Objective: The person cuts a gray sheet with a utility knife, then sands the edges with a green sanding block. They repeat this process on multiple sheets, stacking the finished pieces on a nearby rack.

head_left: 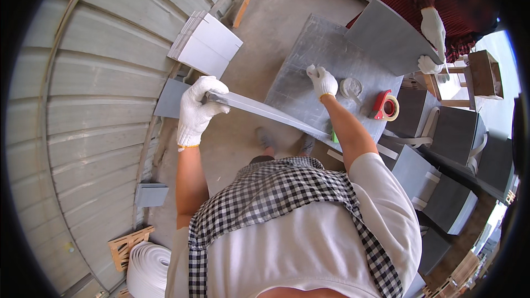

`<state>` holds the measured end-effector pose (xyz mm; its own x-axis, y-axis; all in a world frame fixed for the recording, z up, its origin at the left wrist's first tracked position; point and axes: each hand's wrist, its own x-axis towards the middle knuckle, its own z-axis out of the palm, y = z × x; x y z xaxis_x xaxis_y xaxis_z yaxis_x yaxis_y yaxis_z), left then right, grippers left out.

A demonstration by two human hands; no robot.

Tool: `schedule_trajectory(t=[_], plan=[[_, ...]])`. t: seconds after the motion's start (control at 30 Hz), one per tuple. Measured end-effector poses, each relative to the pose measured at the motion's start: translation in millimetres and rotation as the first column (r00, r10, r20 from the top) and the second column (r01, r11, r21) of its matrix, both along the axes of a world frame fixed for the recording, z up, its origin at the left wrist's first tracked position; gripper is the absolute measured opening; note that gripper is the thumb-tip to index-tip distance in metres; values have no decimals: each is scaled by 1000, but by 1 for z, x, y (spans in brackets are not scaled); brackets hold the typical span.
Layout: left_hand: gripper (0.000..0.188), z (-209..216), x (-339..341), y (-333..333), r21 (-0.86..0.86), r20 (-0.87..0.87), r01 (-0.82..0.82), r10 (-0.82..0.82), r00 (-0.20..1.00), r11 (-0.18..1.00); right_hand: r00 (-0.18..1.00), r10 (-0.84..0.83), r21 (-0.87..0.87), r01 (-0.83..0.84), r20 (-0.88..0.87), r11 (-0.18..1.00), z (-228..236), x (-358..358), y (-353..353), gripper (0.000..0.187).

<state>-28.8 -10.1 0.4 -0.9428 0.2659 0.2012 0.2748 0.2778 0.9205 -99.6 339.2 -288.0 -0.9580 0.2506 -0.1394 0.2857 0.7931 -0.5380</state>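
Observation:
My left hand (200, 105), in a white knit glove, is closed around the raised end of a long grey panel (270, 115). The panel shows nearly edge-on and slopes down to the right, to the near side of the metal-topped table (295, 72). A small dark grey piece (217, 98) shows between the thumb and fingers at that end; I cannot make out what it is. Over the table my gloved right hand (322, 81) has its fingers curled together; whatever they hold is hidden. Just right of it is a round whitish tub (351, 86).
A red tape dispenser (383, 106) lies at the table's right side. Across the table, a co-worker's gloved hands (433, 27) hold a large grey board (389, 36). White boxes (207, 44) stand by the left wall. Stacked grey boards (452, 132) are at right, a white roll (148, 267) lower left.

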Motion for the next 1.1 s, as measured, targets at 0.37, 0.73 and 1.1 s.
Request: schedule_trajectory(t=[0.37, 0.73, 1.1], plan=[[41, -4, -5, 8, 42, 8, 7, -7, 1000, 999, 996, -83, -39, 84, 39, 996, -15, 28, 11, 34], [36, -6, -3, 22, 151, 126, -59, 40, 991, 987, 967, 73, -946, 221, 244, 238, 100, 135, 35, 41], [57, -1, 5, 43, 108, 66, -71, 64, 996, 992, 930, 360, -806, -271, -78, 526, 107, 148, 49, 52]])
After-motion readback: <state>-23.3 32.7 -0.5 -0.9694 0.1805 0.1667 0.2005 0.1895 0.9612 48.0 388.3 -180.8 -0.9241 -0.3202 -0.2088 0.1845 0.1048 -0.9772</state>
